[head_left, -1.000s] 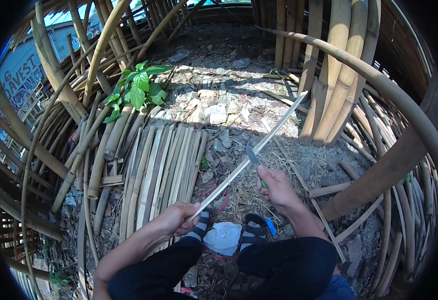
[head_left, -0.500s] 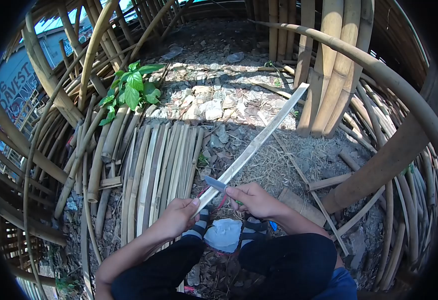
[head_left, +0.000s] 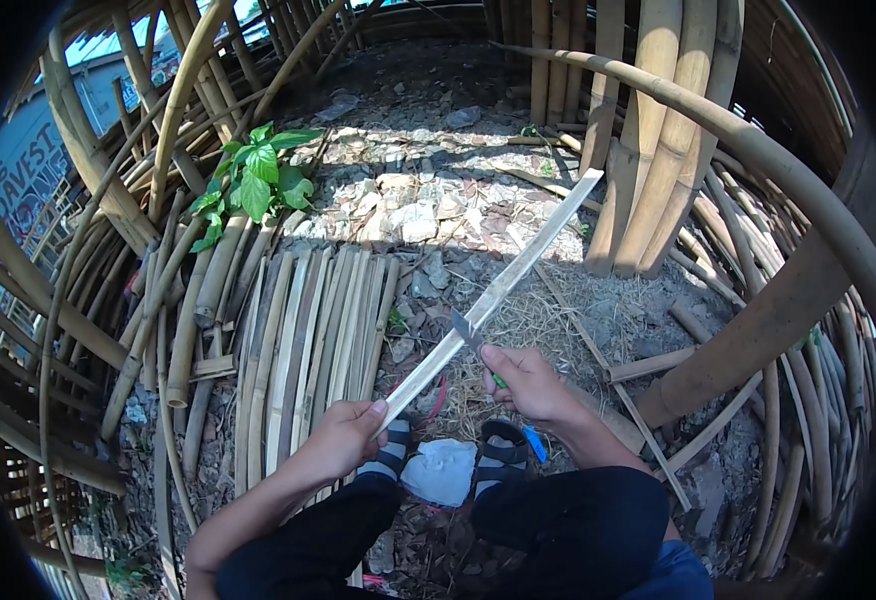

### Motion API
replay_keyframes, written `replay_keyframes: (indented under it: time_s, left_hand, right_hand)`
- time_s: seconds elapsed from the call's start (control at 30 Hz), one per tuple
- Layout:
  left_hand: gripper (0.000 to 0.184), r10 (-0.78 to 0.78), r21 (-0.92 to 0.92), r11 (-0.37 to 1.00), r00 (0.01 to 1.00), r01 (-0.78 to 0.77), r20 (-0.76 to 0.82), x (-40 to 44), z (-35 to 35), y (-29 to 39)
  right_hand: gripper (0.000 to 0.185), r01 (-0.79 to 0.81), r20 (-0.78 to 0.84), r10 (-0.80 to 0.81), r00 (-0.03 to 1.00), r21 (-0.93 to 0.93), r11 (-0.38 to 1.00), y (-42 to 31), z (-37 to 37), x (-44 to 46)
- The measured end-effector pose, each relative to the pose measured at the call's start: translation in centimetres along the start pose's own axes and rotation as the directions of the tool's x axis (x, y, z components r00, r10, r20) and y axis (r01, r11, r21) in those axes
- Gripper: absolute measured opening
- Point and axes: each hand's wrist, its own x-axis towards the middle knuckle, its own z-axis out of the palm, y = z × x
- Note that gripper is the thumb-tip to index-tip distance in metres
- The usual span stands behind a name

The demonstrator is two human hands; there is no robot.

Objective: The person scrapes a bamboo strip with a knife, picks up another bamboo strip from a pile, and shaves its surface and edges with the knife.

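A long pale bamboo strip (head_left: pixel 503 283) slants from lower left to upper right across the view. My left hand (head_left: pixel 346 436) is closed around its lower end. In my right hand (head_left: pixel 524 382) is a knife (head_left: pixel 467 331), its blade lying against the strip near the middle and a bit of green handle showing by my fingers. Left of the strip, a row of split bamboo strips (head_left: pixel 308 340) lies side by side on the ground. Between my feet is a crumpled white piece (head_left: pixel 441 471).
Upright bamboo poles (head_left: pixel 658 150) stand at the upper right, with a curved pole (head_left: pixel 738 125) arching over the right side. A thick pole (head_left: pixel 758 340) leans at the right. A leafy green plant (head_left: pixel 258 180) grows at the upper left. A blue object (head_left: pixel 535 443) lies by my right foot.
The knife was farther up the strip, came down close to my left hand, and is now partway up again. The strip has turned to show its broad face.
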Motion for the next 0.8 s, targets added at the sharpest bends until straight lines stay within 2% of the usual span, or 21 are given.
replay_keyframes:
  time_s: [0.07, 0.13, 0.2, 0.4, 0.47, 0.53, 0.57, 0.67, 0.8]
  left_hand:
    - [0.048, -0.002, -0.016, 1.0, 1.0, 0.003, 0.007, -0.1, 0.0, 0.2]
    - [0.045, -0.05, -0.006, 0.999, 0.998, 0.051, 0.034, -0.2, -0.1, 0.5]
    - [0.044, -0.039, -0.011, 0.999, 0.998, 0.039, 0.039, -0.1, -0.2, 0.1]
    - [0.044, -0.068, 0.007, 0.998, 0.998, 0.068, -0.005, -0.3, -0.4, -0.2]
    - [0.044, -0.082, 0.019, 0.996, 0.997, 0.082, 0.003, -0.2, -0.1, -0.3]
    - [0.043, -0.097, -0.074, 0.993, 0.995, 0.094, -0.038, -0.3, 0.1, -0.1]
    - [0.044, -0.08, -0.055, 0.995, 0.997, 0.078, -0.025, 0.2, -0.2, -0.7]
    - [0.043, -0.111, -0.099, 0.989, 0.994, 0.11, -0.003, 0.2, -0.2, -0.6]
    - [0.044, -0.144, -0.069, 0.987, 0.988, 0.148, 0.053, 0.1, -0.5, -0.4]
  right_hand:
    - [0.05, -0.03, 0.057, 0.029, 0.998, 0.005, 1.0, 0.3, 0.3, -0.1]
    - [0.051, 0.04, 0.213, -0.019, 0.977, -0.097, 0.994, 0.8, 1.4, -0.1]
    - [0.051, 0.018, 0.202, 0.0, 0.979, -0.09, 0.996, 0.8, 1.3, 0.0]
    - [0.049, 0.013, 0.034, -0.011, 0.999, -0.047, 0.999, -0.7, -1.3, 0.1]
    - [0.05, 0.007, -0.078, -0.005, 0.997, 0.017, 1.0, -0.5, -1.5, 0.2]
    - [0.05, 0.019, -0.083, -0.022, 0.996, -0.039, 0.999, -0.4, -2.7, 0.6]
    - [0.05, 0.034, -0.085, -0.042, 0.995, -0.092, 0.995, -0.2, -3.2, 0.8]
    - [0.05, -0.017, -0.062, 0.016, 0.998, -0.018, 1.0, 0.4, -2.7, 1.2]
    - [0.05, -0.038, 0.029, 0.04, 0.999, -0.045, 0.998, 0.8, -1.9, 0.8]
